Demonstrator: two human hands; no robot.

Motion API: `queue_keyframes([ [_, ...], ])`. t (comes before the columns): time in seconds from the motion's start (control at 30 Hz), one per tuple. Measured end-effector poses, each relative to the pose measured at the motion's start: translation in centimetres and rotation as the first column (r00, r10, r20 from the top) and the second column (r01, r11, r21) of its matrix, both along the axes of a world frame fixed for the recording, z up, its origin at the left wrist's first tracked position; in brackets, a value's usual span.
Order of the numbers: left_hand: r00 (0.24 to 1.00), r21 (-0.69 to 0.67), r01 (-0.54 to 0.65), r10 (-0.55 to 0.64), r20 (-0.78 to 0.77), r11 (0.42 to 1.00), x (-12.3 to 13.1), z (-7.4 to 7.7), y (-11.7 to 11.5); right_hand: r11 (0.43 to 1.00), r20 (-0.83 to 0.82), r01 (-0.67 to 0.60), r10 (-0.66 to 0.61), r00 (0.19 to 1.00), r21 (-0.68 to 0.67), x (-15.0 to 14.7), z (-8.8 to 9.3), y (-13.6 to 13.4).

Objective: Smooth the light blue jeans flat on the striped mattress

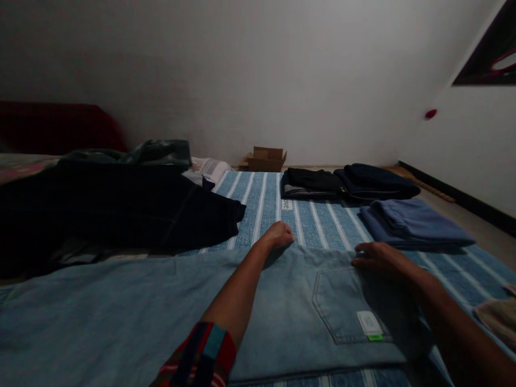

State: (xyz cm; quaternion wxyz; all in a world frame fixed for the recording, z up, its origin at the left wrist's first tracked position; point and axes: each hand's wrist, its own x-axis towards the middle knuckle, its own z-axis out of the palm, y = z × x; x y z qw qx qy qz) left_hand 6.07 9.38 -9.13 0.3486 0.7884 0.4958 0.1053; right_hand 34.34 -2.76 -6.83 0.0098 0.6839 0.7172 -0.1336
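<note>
Jeans (282, 306) of pale denim lie flat on a striped sheet (255, 212), directly below and in front of both hands. Long axis: left to right, crosswise to the person. The leg portion extends to the left; the back pocket (342, 301), with a white label (368, 323), faces up at the right.

Left hand (279, 235): at the far long edge, near mid-length, fingers curled inward. Whether cloth is pinched inside cannot be told.

Right hand (381, 258): over the far edge beside the pocket, fingers loosely bent, a narrow gap at the tips. A firm hold cannot be confirmed.

Key relation: both hands align along the far edge, with the denim spread toward the person. The right hand is nearer the pocket end; the left hand is nearer the leg portion. Dark trousers (121, 207) lie beyond, at left.
</note>
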Motion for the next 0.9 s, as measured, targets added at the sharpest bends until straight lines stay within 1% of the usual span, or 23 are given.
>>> queue_keyframes([
  [0.03,1.000,0.002,-0.007,0.007,-0.002,1.000,0.0,-0.1,0.0,0.999,0.002,0.010,-0.009,1.000,-0.031,0.0,0.0,0.0],
  [0.1,1.000,0.017,-0.023,0.023,0.000,1.000,-0.1,-0.2,0.0,0.999,0.014,0.017,-0.016,1.000,-0.049,0.0,-0.1,-0.2],
  [0.37,0.998,0.120,-0.063,0.060,0.027,0.991,-0.1,-0.3,-0.8,0.998,0.097,0.062,-0.062,0.993,-0.003,0.1,-0.8,-0.9],
  [0.53,0.997,0.164,-0.070,0.071,0.002,0.984,-0.4,-0.2,-1.4,0.999,0.104,0.052,-0.053,0.993,0.007,0.5,-1.5,-1.3],
  [0.6,0.998,0.174,-0.062,0.066,-0.015,0.983,-0.6,-0.2,-1.7,0.997,0.115,0.039,-0.047,0.992,0.064,0.6,-1.9,-1.6],
  [0.63,0.998,0.179,-0.058,0.064,-0.026,0.982,-0.7,-0.1,-2.0,0.992,0.129,0.012,-0.029,0.991,0.126,0.3,-2.2,-1.7],
  [0.67,0.997,0.186,-0.054,0.062,-0.038,0.981,-0.7,-0.1,-2.2,0.979,0.143,-0.034,0.005,0.990,0.201,-0.2,-2.5,-1.8],
  [0.73,0.996,0.200,-0.049,0.062,-0.061,0.978,-0.7,-0.2,-2.6,0.922,0.153,-0.175,0.129,0.980,0.346,-2.1,-3.0,-1.9],
  [0.8,0.995,0.213,-0.043,0.062,-0.082,0.976,-0.6,-0.3,-3.0,0.837,0.115,-0.318,0.298,0.947,0.445,-5.0,-3.5,-1.9],
  [0.87,0.994,0.223,-0.034,0.057,-0.098,0.974,-0.7,-0.3,-3.4,0.750,0.064,-0.407,0.441,0.895,0.522,-8.3,-4.1,-1.7],
  [0.9,0.993,0.226,-0.030,0.055,-0.104,0.974,-0.8,-0.3,-3.5,0.718,0.046,-0.432,0.489,0.871,0.546,-9.9,-4.5,-1.5],
])
